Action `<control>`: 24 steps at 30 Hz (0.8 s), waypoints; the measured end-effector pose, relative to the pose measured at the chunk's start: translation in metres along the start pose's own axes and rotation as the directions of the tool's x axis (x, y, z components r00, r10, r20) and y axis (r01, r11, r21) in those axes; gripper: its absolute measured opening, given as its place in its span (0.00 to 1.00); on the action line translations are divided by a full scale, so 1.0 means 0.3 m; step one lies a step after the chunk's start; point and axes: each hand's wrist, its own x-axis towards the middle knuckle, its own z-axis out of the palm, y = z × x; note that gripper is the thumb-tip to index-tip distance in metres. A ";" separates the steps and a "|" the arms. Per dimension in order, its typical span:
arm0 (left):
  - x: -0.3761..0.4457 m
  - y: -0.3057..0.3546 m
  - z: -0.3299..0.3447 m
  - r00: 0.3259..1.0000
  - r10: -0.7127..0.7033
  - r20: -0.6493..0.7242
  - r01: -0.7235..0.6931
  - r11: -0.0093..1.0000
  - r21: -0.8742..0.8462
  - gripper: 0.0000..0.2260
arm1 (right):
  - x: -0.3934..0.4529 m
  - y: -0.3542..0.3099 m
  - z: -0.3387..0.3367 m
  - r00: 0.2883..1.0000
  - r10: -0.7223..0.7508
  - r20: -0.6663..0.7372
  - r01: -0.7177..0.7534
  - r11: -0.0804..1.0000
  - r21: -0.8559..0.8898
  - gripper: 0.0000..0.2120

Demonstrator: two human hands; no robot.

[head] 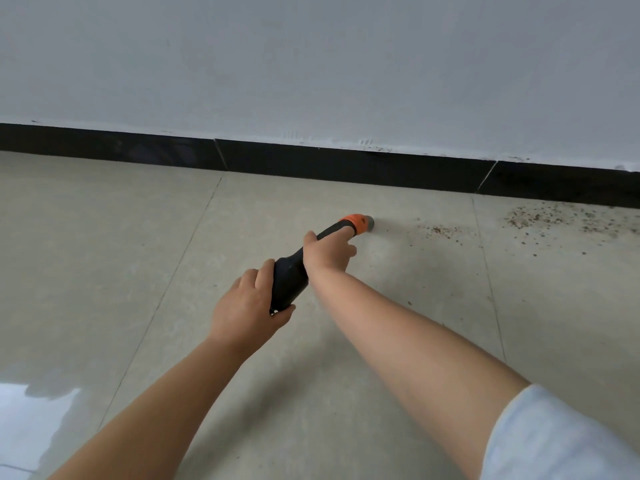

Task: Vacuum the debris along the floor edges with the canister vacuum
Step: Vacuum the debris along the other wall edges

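A black vacuum wand (290, 278) with an orange collar and a grey nozzle tip (369, 223) points at the floor near the wall. My left hand (247, 308) grips its thick rear end. My right hand (329, 252) wraps around the narrower front part, index finger stretched toward the orange collar. Brown debris (441, 231) lies thinly just right of the nozzle tip, apart from it. A denser patch of debris (550, 218) spreads farther right along the black baseboard (346, 164). The canister itself is out of view.
Beige floor tiles (104, 254) run up to the black baseboard under a white wall (311, 64). A bright glare patch (31, 420) lies on the floor at the lower left. A few stray crumbs (409, 303) sit on the tile right of my right forearm.
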 end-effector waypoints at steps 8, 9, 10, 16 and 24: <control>0.002 -0.042 -0.040 0.999 0.023 0.027 -0.023 1.000 -0.005 0.30 | -0.022 -0.016 0.025 0.999 0.026 -0.022 -0.024 0.998 0.061 0.24; 0.001 -0.047 -0.043 0.999 0.033 0.040 -0.033 0.999 -0.005 0.30 | -0.022 -0.011 0.026 0.999 0.045 -0.026 -0.043 0.997 0.057 0.25; -0.002 -0.049 -0.044 0.998 0.040 0.052 -0.040 0.999 -0.006 0.30 | -0.022 -0.005 0.024 0.998 0.059 -0.030 -0.058 0.997 0.049 0.26; -0.015 -0.014 -0.018 0.986 0.139 0.091 -0.142 0.990 0.027 0.31 | -0.013 0.026 -0.025 0.994 0.079 -0.072 -0.075 0.996 0.050 0.26; 0.008 0.125 0.051 0.971 0.175 0.164 -0.182 0.983 0.031 0.31 | 0.046 0.071 -0.164 0.986 0.075 -0.150 -0.063 0.995 0.082 0.26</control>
